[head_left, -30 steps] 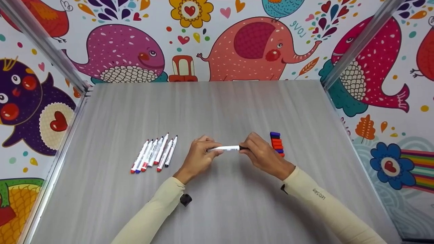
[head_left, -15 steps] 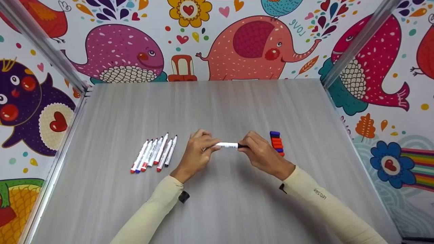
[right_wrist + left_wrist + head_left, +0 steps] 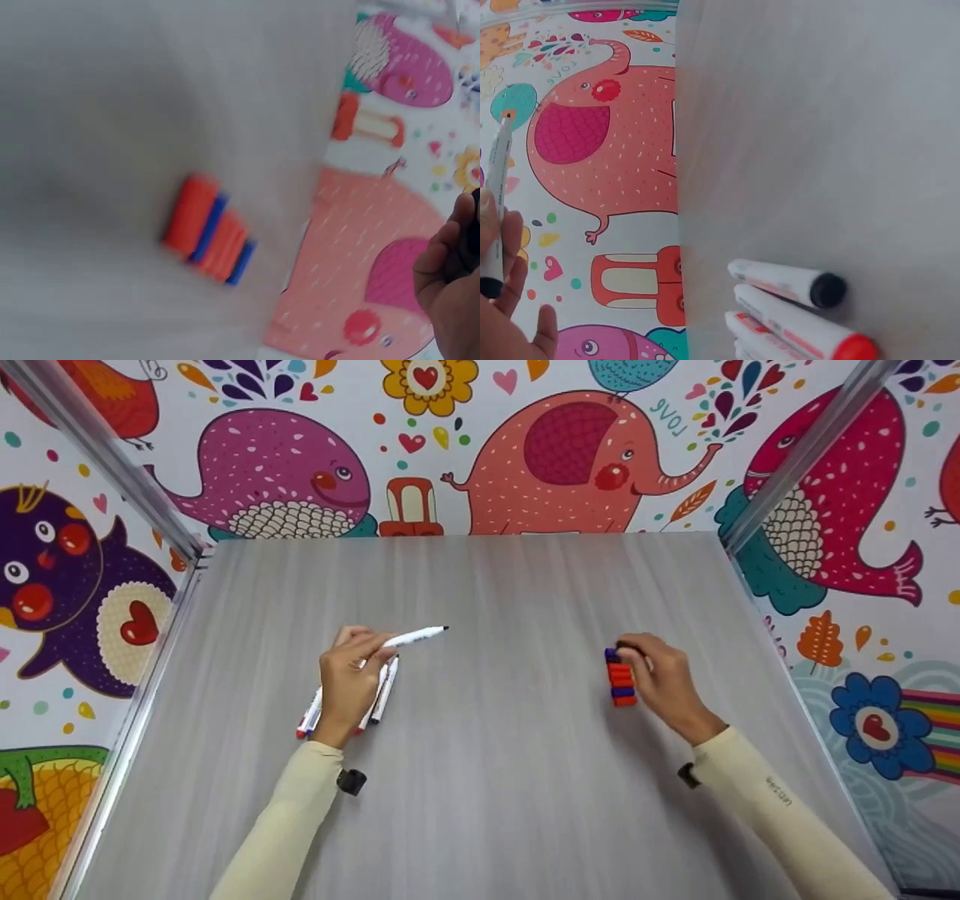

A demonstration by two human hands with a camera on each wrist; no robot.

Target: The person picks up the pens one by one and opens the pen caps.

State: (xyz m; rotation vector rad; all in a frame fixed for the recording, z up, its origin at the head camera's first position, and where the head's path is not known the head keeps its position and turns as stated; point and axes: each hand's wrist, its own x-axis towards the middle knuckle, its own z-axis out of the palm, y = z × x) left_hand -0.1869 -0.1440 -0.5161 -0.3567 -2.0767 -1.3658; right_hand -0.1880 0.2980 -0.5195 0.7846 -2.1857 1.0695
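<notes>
Over the laid-out markers (image 3: pixel 386 690) at the left, my left hand (image 3: pixel 346 682) pinches a white marker (image 3: pixel 416 637) with its bare black tip pointing right. That marker's black end (image 3: pixel 490 287) shows in the left wrist view. Across the table, my right hand (image 3: pixel 669 681) is close over the upper end of a row of red, blue and dark marker caps (image 3: pixel 621 675). Its curled fingers hold a black cap (image 3: pixel 472 244), mostly hidden by the fingers. My left hand covers much of the marker row in the head view.
The grey wood-grain table (image 3: pixel 495 780) spreads between the markers and the caps. Walls printed with cartoon animals (image 3: pixel 555 472) border its back and sides, with metal posts (image 3: pixel 120 457) at the back corners.
The black cap came off the marker. My left hand moved left with the marker to above the marker row; my right hand moved right with the cap to the cap row.
</notes>
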